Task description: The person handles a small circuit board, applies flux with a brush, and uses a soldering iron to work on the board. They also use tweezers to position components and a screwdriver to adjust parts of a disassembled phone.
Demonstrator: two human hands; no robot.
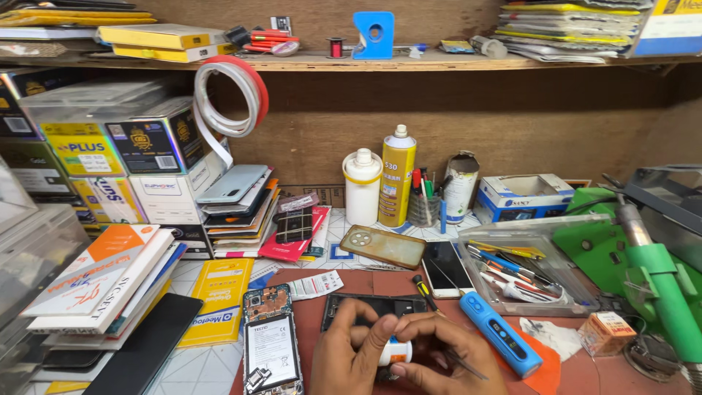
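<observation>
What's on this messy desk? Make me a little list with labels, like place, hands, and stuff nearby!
place: cluttered phone repair bench
left hand: grips a small white bottle
right hand: touches the bottle too, with tweezers
under the hands: black phone frame
beside left hand: opened phone
beside right hand: blue tool, screwdriver
behind: yellow spray can, white bottle, tool tray
</observation>
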